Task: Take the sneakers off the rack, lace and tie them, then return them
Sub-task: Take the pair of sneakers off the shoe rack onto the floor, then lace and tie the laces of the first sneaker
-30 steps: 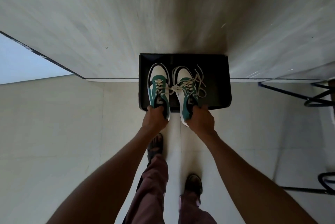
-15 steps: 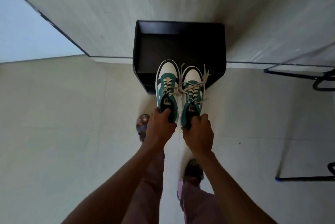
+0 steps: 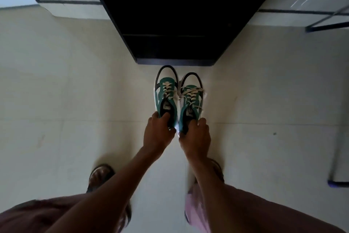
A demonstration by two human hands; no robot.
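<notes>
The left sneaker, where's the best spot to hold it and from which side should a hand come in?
Grip the left sneaker at its heel collar, coming from behind the heel. The toe points away toward the black rack, so the open mouth and heel rim face the person. The left hand holds it this way, fingers hooked into the opening, which leaves the laces free.

green-white sneakers [image 3: 177, 97], side by side, laces loose
</notes>
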